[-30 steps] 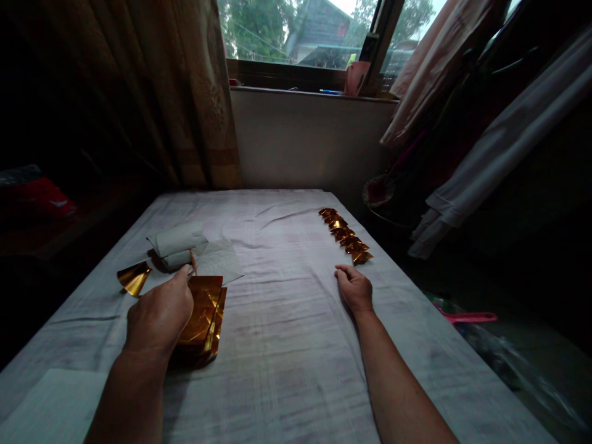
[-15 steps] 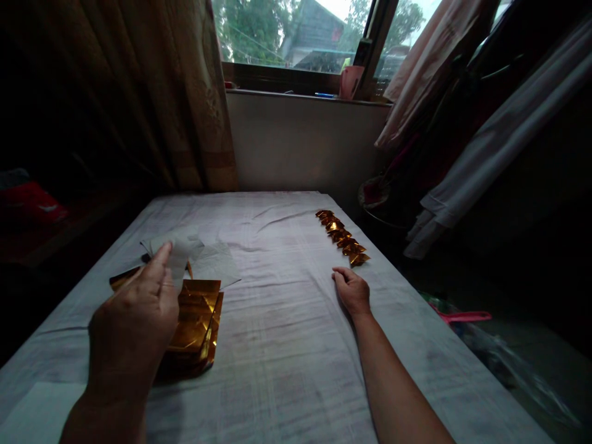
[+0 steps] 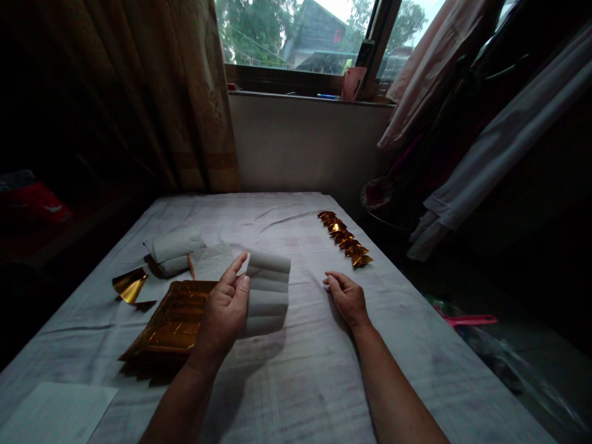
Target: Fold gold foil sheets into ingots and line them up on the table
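Observation:
My left hand [image 3: 224,302] is closed on a grey sheet of paper [image 3: 267,293], gripping its left edge between thumb and fingers. The sheet is creased in parallel bands and hangs above the cloth-covered table [image 3: 296,382]. Under and beside my left wrist lies a stack of shiny gold foil paper [image 3: 173,314]. My right hand [image 3: 348,299] rests on the cloth to the right of the grey sheet, fingers curled in, with nothing visible in them. Beyond it, a row of folded gold foil pieces [image 3: 343,237] runs along the right side of the table.
Behind the stack lie curled grey papers [image 3: 173,245] and a bent gold scrap [image 3: 129,285]. A white sheet [image 3: 58,410] lies at the near left corner. A pink cup [image 3: 353,83] stands on the window sill; clothes [image 3: 481,154] hang at the right.
My left hand has moved right from the grey papers, bringing a creased grey sheet towards the middle. The gold stack and a bent gold scrap show more fully. My right hand has barely shifted.

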`<state>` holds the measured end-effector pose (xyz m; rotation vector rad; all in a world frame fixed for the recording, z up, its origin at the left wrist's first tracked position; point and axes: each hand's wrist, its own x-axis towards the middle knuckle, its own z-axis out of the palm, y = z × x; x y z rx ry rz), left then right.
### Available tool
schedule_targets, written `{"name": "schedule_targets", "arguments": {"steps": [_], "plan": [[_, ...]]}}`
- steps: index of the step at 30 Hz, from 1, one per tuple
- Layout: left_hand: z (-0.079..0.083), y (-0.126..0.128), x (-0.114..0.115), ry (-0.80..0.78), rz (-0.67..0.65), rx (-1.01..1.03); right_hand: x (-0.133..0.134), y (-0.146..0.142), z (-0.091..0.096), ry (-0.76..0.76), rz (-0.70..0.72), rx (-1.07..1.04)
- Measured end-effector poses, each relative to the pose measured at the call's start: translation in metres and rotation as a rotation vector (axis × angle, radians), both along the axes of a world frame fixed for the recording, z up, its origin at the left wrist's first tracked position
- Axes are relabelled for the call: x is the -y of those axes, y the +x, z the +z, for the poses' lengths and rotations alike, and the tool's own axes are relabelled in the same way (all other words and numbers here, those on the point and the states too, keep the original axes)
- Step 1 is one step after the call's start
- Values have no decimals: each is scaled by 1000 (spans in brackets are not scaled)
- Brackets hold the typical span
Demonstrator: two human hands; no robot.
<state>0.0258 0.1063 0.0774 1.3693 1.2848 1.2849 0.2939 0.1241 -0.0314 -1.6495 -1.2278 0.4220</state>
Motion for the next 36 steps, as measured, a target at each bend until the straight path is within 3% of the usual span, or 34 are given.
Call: {"name": "schedule_targets", "arguments": {"steps": [2, 8, 14, 18, 22, 25, 27, 29, 32, 36], "plan": [[-6, 7, 0, -69, -39, 112, 3, -13, 5, 22, 139, -115], [-29, 18, -5, -190, -41, 265, 9, -40, 20, -21, 374, -381], [-71, 28, -13, -205, -23, 291, 10, -53, 14, -104, 474, -453], [-96, 29, -16, -100, 56, 47, 10, -56, 7, -92, 403, -263], [-105, 18, -9, 129, 113, -276, 11, -55, 9, -129, 331, 27], [-105, 7, 5, 314, -73, -580, 12, -54, 11, -135, 324, 102], [-104, 2, 14, 372, -280, -777, 12, -53, 10, -123, 333, 110], [-103, -2, 22, 376, -406, -940, 11, -52, 9, -108, 334, 100], [-99, -3, 27, 332, -432, -1076, 13, -51, 6, -101, 324, 71], [-95, 0, 28, 318, -374, -1111, 21, -49, 6, -106, 335, 52]]}}
